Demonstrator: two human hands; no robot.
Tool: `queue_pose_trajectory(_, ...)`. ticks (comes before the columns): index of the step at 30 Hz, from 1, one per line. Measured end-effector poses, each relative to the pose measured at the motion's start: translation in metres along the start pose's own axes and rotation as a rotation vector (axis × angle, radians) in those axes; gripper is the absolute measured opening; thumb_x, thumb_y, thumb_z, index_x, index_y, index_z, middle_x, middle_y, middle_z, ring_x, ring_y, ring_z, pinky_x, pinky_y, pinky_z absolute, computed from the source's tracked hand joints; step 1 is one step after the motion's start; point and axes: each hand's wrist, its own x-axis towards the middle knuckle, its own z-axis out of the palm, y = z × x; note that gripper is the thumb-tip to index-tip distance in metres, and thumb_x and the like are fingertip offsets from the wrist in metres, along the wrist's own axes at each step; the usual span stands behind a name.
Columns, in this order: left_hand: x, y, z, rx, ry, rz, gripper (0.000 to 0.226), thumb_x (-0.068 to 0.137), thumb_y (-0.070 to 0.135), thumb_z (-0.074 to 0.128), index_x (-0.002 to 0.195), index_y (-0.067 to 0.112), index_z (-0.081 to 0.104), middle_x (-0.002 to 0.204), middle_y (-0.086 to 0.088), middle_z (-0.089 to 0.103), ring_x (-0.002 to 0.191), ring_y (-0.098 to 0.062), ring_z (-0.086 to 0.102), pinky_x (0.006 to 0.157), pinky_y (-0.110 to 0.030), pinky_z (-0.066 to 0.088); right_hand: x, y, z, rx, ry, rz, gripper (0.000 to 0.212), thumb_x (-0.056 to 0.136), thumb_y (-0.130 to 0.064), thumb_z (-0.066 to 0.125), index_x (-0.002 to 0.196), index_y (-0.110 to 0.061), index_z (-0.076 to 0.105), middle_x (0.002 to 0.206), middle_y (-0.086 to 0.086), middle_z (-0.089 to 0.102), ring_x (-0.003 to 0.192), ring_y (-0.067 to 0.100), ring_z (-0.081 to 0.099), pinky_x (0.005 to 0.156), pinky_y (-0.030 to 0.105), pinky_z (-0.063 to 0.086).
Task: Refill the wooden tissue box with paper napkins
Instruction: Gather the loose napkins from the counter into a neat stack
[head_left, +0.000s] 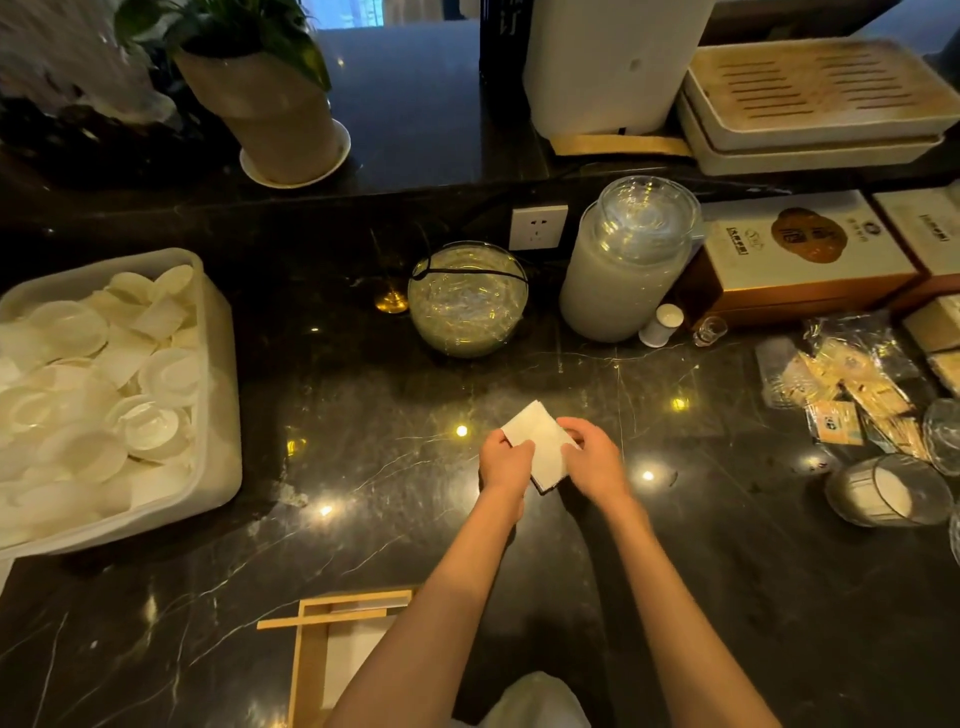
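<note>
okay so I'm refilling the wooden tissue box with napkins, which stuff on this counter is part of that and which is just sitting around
Part of the job:
stack of napkins, held by left hand and right hand
wooden tissue box, open, near edge

Just lying about:
tub of white dishes
glass bowl
frosted jar
potted plant
snack packets

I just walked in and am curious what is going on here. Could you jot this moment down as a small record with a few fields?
Activity: refilling a tissue box with napkins
Left hand: grips the left edge of the stack
Right hand: grips the right edge of the stack
Held item: square stack of white paper napkins, above the counter
Tissue box: open light wooden box, at the near edge, under the left forearm
Surface: dark veined marble counter
Left side: white plastic tub of small white dishes
</note>
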Motion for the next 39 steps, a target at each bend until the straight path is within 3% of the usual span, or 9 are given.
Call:
queue_pose_trajectory(6, 0.003, -0.021, 0.003, 0.08, -0.016, 0.004, 0.06, 0.073, -0.004, 0.053, 0.127, 0.022, 0.05, 0.119, -0.006, 0.065, 0.105, -0.025, 0.062, 0.085, -0.042, 0.06, -0.01, 0.011, 0.017, -0.425, 0.128, 0.042, 0.044, 0.092, -0.01, 0.055, 0.135, -0.02, 0.053, 0.13, 0.009, 0.05, 0.121, 0.028, 0.045, 0.099, 0.039, 0.043)
queue_pose_trajectory(9, -0.008, -0.02, -0.004, 0.041, -0.009, 0.01, 0.065, 0.08, -0.009, 0.054, 0.136, 0.022, 0.044, 0.123, -0.007, 0.064, 0.107, -0.025, 0.061, 0.072, -0.032, 0.057, -0.014, 0.009, 0.02, -0.276, 0.065, 0.129, 0.046, 0.091, -0.013, 0.056, 0.137, -0.019, 0.049, 0.126, 0.011, 0.057, 0.116, 0.03, 0.054, 0.093, 0.041, 0.049)
queue_pose_trajectory(12, -0.02, -0.021, -0.02, 0.079, 0.002, -0.035, 0.068, 0.085, -0.009, 0.055, 0.143, 0.021, 0.036, 0.126, -0.011, 0.06, 0.104, -0.025, 0.06, 0.064, -0.026, 0.051, -0.021, 0.011, 0.02, -0.069, -0.041, 0.316, 0.043, 0.089, -0.012, 0.06, 0.131, -0.014, 0.05, 0.117, 0.01, 0.062, 0.101, 0.026, 0.061, 0.073, 0.03, 0.047)
queue_pose_trajectory(15, -0.036, -0.035, -0.04, 0.104, -0.019, -0.123, 0.058, 0.086, -0.011, 0.052, 0.134, 0.02, 0.041, 0.123, -0.012, 0.057, 0.101, -0.026, 0.058, 0.067, -0.029, 0.052, -0.046, 0.02, 0.023, 0.235, -0.129, 0.447, 0.011, 0.091, 0.002, 0.056, 0.099, -0.004, 0.061, 0.091, 0.012, 0.065, 0.081, 0.024, 0.062, 0.06, 0.029, 0.049)
queue_pose_trajectory(18, -0.059, -0.055, -0.063, 0.123, -0.078, -0.165, 0.049, 0.083, -0.012, 0.052, 0.122, 0.017, 0.049, 0.109, -0.013, 0.062, 0.078, -0.021, 0.059, 0.058, -0.028, 0.046, -0.084, 0.042, 0.03, 0.36, -0.215, 0.504, 0.018, 0.092, 0.004, 0.053, 0.107, 0.001, 0.063, 0.092, 0.015, 0.069, 0.079, 0.022, 0.065, 0.053, 0.026, 0.05)
queue_pose_trajectory(21, -0.082, -0.08, -0.089, 0.124, -0.085, -0.202, 0.048, 0.084, -0.013, 0.053, 0.122, 0.016, 0.048, 0.097, -0.012, 0.059, 0.066, -0.016, 0.053, 0.053, -0.025, 0.041, -0.123, 0.067, 0.04, 0.541, -0.257, 0.562, 0.027, 0.092, 0.002, 0.053, 0.115, -0.004, 0.065, 0.092, 0.011, 0.071, 0.081, 0.019, 0.065, 0.058, 0.025, 0.049)
queue_pose_trajectory(28, -0.119, -0.115, -0.115, 0.24, -0.204, -0.217, 0.03, 0.091, 0.021, 0.067, 0.118, 0.01, 0.061, 0.112, -0.011, 0.07, 0.101, -0.023, 0.064, 0.073, -0.031, 0.051, -0.19, 0.088, 0.056, 0.793, -0.128, 0.521, 0.02, 0.095, -0.003, 0.056, 0.111, -0.013, 0.063, 0.105, 0.01, 0.071, 0.099, 0.024, 0.067, 0.078, 0.035, 0.056)
queue_pose_trajectory(32, -0.133, -0.117, -0.117, 0.24, -0.166, -0.122, 0.023, 0.094, 0.026, 0.064, 0.113, 0.014, 0.056, 0.112, -0.005, 0.062, 0.096, -0.014, 0.057, 0.066, -0.025, 0.043, -0.198, 0.078, 0.051, 0.638, 0.042, 0.396, 0.02, 0.093, -0.003, 0.059, 0.109, -0.014, 0.06, 0.102, 0.009, 0.069, 0.092, 0.023, 0.068, 0.085, 0.043, 0.058)
queue_pose_trajectory(39, -0.116, -0.093, -0.101, 0.374, -0.097, 0.081, 0.01, 0.092, 0.005, 0.056, 0.09, 0.006, 0.066, 0.09, -0.007, 0.066, 0.087, -0.02, 0.061, 0.061, -0.025, 0.044, -0.166, 0.041, 0.06, 0.102, 0.144, 0.261, 0.018, 0.092, -0.006, 0.054, 0.108, -0.011, 0.062, 0.11, 0.008, 0.068, 0.089, 0.02, 0.06, 0.07, 0.031, 0.05)
